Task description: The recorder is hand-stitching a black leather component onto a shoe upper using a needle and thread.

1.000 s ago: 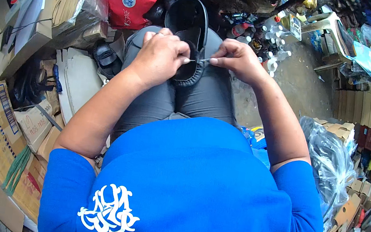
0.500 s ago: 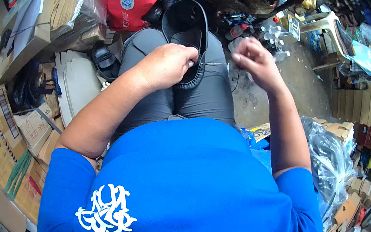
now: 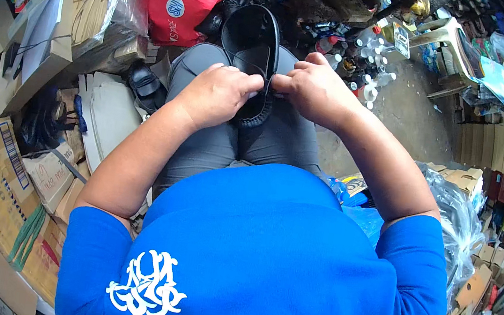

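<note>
A black shoe [image 3: 239, 30] lies across my thighs, its wide opening at the far end and its puckered, stitched toe nearest my belly. My left hand [image 3: 218, 93] is closed on the shoe's edge, thumb and forefinger pinching near its middle. Right beside those fingers, my right hand [image 3: 317, 94] is pinched shut against the shoe's right edge. Whatever its fingertips hold is too small or too covered to make out. Both hands hide part of the shoe's side.
Beyond my knees stand a red bag [image 3: 179, 9] and several clear bottles [image 3: 372, 78]. Another black shoe [image 3: 145, 82] lies left of my leg. Cardboard boxes [image 3: 0, 164] crowd the left side. At right are clear plastic wrapping [image 3: 450, 211] and a cluttered chair [image 3: 451, 47].
My right hand has come left from open air to the shoe's edge, meeting my left hand. The thread seen stretched to the right of the shoe no longer shows. My left hand stays on the shoe.
</note>
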`<state>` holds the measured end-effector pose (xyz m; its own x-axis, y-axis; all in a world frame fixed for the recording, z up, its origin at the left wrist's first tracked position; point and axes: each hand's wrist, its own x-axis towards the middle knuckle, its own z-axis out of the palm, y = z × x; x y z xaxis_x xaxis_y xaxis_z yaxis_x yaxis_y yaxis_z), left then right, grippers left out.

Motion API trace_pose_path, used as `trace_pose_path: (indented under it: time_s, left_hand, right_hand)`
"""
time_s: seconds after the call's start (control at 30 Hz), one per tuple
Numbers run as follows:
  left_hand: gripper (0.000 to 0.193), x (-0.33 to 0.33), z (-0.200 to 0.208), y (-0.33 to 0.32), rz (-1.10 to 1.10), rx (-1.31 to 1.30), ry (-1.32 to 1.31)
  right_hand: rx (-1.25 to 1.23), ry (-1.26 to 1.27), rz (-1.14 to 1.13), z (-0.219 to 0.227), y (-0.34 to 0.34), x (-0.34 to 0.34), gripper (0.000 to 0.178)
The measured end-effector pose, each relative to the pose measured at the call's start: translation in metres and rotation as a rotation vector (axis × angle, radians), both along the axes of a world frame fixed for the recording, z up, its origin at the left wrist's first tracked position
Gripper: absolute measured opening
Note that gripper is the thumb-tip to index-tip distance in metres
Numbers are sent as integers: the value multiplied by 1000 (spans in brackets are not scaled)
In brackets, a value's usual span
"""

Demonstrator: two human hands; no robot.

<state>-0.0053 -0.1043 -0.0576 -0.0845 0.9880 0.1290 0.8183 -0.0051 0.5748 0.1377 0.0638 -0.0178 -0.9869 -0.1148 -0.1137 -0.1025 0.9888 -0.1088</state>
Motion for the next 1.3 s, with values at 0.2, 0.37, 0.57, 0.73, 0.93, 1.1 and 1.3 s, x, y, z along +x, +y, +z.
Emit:
trace_pose_path:
  time_s: [0.2,0.37,0.57,0.73,0.93,1.1,1.3]
  left_hand:
    - [11,-6,11,-31,-9,9,216]
    - [8,-36,17,-88,228,-7,152]
    - [5,-13,52,-40,218,306,-879]
    - [11,33,47,-24,-213,-59,-1291]
    - [4,-61,-2,-113,375,86,-67]
    - [11,-138,-27,-235,781,-6,317]
    - [27,-127,-43,-200,916,-263,303]
  right_hand:
    - [-135,100,-7,-25,26,18,7]
    - [-415,28,-546,-30,73,73,8]
    - [-1844,446,-540,-15,49,32,23]
    - [-2029,-20,-72,16,4,3,21]
    - [-601,-101,-540,-22,73,88,17]
    - [-163,-136,-841,-57,156,196,18]
    - [-203,-257,-888,-60,135,176,18]
